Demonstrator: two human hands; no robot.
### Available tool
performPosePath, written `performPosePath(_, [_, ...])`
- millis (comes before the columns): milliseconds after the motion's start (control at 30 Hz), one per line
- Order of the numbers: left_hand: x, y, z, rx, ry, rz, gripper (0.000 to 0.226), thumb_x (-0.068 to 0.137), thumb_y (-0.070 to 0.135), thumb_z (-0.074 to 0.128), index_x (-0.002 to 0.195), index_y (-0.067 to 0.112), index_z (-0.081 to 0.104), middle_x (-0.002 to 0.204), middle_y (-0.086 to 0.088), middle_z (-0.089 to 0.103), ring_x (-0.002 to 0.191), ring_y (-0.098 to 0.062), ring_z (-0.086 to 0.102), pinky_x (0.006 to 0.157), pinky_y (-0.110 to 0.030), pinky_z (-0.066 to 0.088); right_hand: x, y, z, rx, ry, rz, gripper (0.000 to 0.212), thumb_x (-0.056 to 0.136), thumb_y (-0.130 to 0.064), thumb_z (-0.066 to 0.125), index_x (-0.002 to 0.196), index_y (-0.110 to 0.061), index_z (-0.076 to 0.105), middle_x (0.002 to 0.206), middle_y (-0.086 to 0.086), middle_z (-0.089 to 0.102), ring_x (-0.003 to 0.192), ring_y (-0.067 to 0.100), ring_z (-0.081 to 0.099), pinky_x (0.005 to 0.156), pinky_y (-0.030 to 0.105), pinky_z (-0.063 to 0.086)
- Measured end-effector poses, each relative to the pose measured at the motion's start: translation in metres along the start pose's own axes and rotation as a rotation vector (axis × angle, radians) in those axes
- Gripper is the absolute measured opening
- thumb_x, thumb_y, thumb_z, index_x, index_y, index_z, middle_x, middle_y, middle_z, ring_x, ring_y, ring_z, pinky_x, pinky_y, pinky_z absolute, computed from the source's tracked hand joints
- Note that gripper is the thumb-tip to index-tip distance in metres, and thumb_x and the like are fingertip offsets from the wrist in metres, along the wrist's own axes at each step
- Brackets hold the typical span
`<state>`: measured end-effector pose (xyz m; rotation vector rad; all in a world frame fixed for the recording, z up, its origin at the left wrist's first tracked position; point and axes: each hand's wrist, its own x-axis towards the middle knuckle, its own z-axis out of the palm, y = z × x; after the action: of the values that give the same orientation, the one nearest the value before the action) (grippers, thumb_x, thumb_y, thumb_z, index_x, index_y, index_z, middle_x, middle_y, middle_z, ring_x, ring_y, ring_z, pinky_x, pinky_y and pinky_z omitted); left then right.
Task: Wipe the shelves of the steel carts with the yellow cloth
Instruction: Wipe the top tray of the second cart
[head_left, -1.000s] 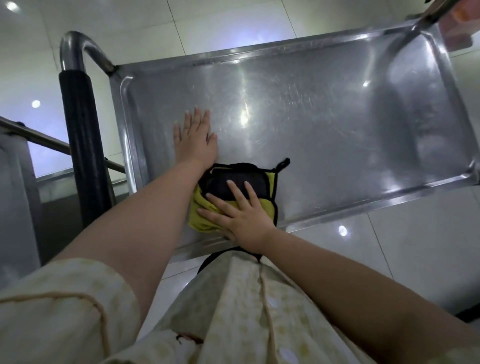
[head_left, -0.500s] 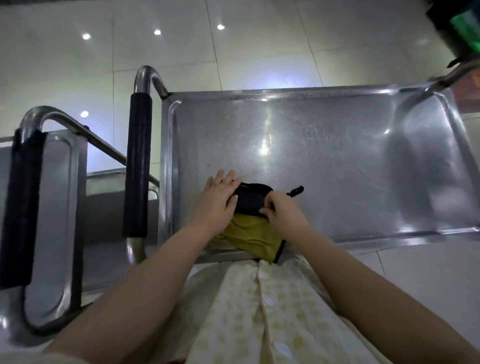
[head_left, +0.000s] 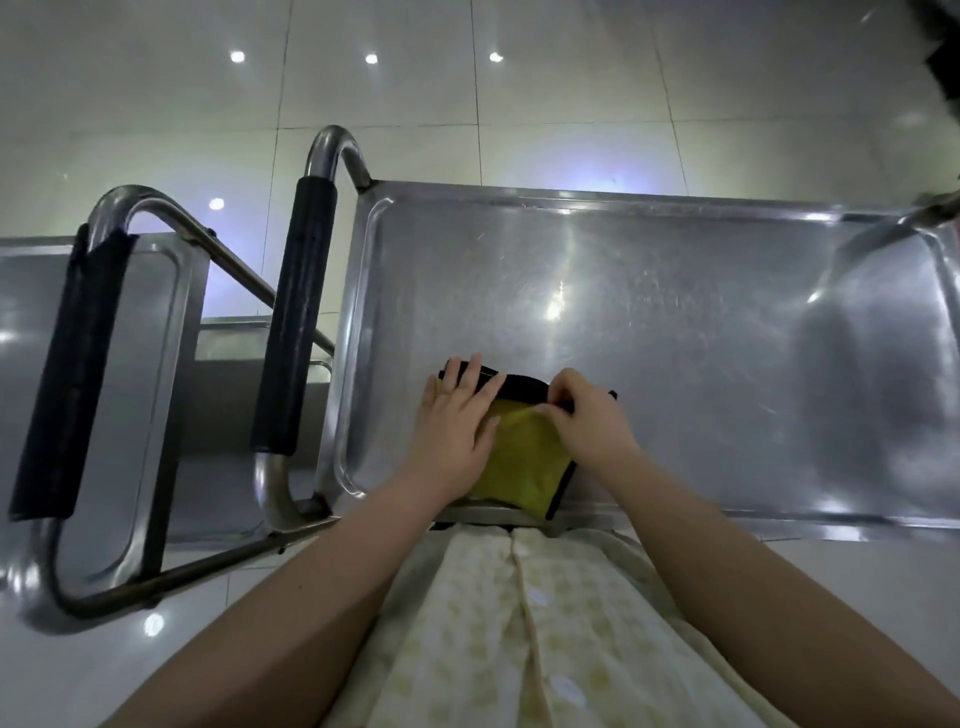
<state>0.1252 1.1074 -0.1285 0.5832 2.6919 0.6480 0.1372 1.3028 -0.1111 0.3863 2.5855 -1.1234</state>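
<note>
A yellow cloth with a black edge lies on the top shelf of a steel cart, close to its near rim. My left hand presses flat on the cloth's left side, fingers spread. My right hand pinches the cloth's far black-trimmed edge between thumb and fingers. The cloth's lower corner hangs slightly over the shelf's near rim.
The cart's handle with a black grip rises at the shelf's left end. A second steel cart with its own black-gripped handle stands to the left. Pale floor tiles surround both. My patterned yellow garment is below.
My left hand has moved from the bare shelf onto the cloth. My right hand shifted from pressing the cloth to pinching its far edge, and more yellow now shows. The view has tilted back.
</note>
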Motion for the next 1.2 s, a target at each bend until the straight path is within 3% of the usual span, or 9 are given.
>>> performPosePath(67, [0.004,0.012,0.011,0.144,-0.120,-0.106,0.063,0.099,0.055,0.021,0.151,0.039,-0.010,0.158,0.002,-0.025,0.139,-0.019,-0.033,0.110,-0.062,-0.017,0.004,0.007,0.001,-0.091,0.104,-0.048,0.007,0.092,-0.027,0.063,0.091,-0.026,0.055,0.096,-0.005,0.061,0.092,0.020,0.057,0.074,0.031,0.043])
performPosePath(133, [0.008,0.019,0.020,0.298,-0.200,-0.197,0.070,0.091,0.070,0.007,0.143,0.041,-0.031,0.150,-0.004,-0.041,0.136,-0.030,-0.040,0.101,-0.067,-0.026,0.008,0.020,0.002,-0.231,0.097,-0.040,0.017,0.096,-0.032,0.055,0.112,-0.025,0.060,0.127,0.000,0.053,0.121,0.026,0.043,0.098,0.037,0.033])
performPosePath(267, [0.009,0.037,0.036,0.434,-0.166,-0.250,0.077,0.089,0.072,0.006,0.143,0.034,-0.034,0.152,-0.015,-0.036,0.136,-0.042,-0.036,0.099,-0.075,-0.020,0.012,0.043,-0.005,-0.346,0.009,-0.001,0.043,0.103,-0.044,0.027,0.145,-0.043,0.031,0.162,-0.013,0.009,0.149,0.023,-0.004,0.117,0.045,0.002])
performPosePath(400, [0.002,0.053,0.054,0.381,-0.070,-0.168,0.079,0.084,0.080,0.008,0.148,0.043,-0.020,0.160,-0.011,-0.019,0.143,-0.046,-0.019,0.097,-0.081,-0.010,0.010,0.062,-0.001,-0.471,-0.096,-0.023,0.053,0.101,-0.052,0.013,0.151,-0.046,-0.001,0.161,-0.018,-0.012,0.146,0.022,-0.025,0.117,0.044,-0.016])
performPosePath(533, [0.000,0.030,0.047,0.398,-0.001,-0.150,0.079,0.080,0.085,0.011,0.149,0.050,-0.004,0.163,-0.004,-0.006,0.147,-0.041,-0.009,0.096,-0.082,0.001,0.007,0.070,0.003,-0.451,0.044,0.008,0.056,0.102,-0.046,0.019,0.152,-0.038,-0.005,0.158,-0.014,-0.015,0.145,0.027,-0.027,0.114,0.051,-0.021])
performPosePath(800, [-0.036,-0.063,0.007,0.522,0.052,-0.307,0.081,0.078,0.090,0.013,0.148,0.053,-0.002,0.163,-0.001,0.002,0.147,-0.039,-0.002,0.100,-0.078,-0.010,0.012,0.068,0.013,-0.644,0.016,0.054,0.058,0.097,-0.052,0.004,0.152,-0.040,-0.011,0.162,-0.011,-0.012,0.147,0.036,-0.017,0.113,0.061,-0.015])
performPosePath(900, [-0.030,-0.047,0.013,0.476,0.039,-0.302,0.083,0.076,0.091,0.010,0.148,0.053,-0.007,0.163,-0.002,-0.005,0.146,-0.042,-0.010,0.099,-0.078,-0.015,0.013,0.067,0.016,-0.703,0.012,0.086,0.060,0.093,-0.052,-0.006,0.150,-0.038,-0.017,0.161,-0.009,-0.018,0.146,0.037,-0.018,0.112,0.064,-0.015])
performPosePath(1067, [-0.013,0.024,0.051,0.481,-0.061,0.036,0.084,0.074,0.090,0.011,0.148,0.052,0.000,0.163,-0.001,-0.004,0.145,-0.045,-0.011,0.098,-0.081,-0.001,0.013,0.071,0.017,-0.693,0.022,0.076,0.057,0.094,-0.052,-0.008,0.146,-0.039,-0.026,0.161,-0.009,-0.019,0.146,0.037,-0.019,0.112,0.062,-0.016])
performPosePath(1200, [0.000,0.054,0.062,0.445,-0.073,0.052,0.085,0.074,0.090,0.019,0.149,0.053,0.002,0.163,0.003,-0.001,0.146,-0.041,-0.010,0.098,-0.081,-0.001,0.017,0.079,0.012,-0.669,0.026,0.057,0.052,0.094,-0.052,-0.009,0.142,-0.043,-0.030,0.161,-0.012,-0.019,0.146,0.032,-0.021,0.113,0.057,-0.019])
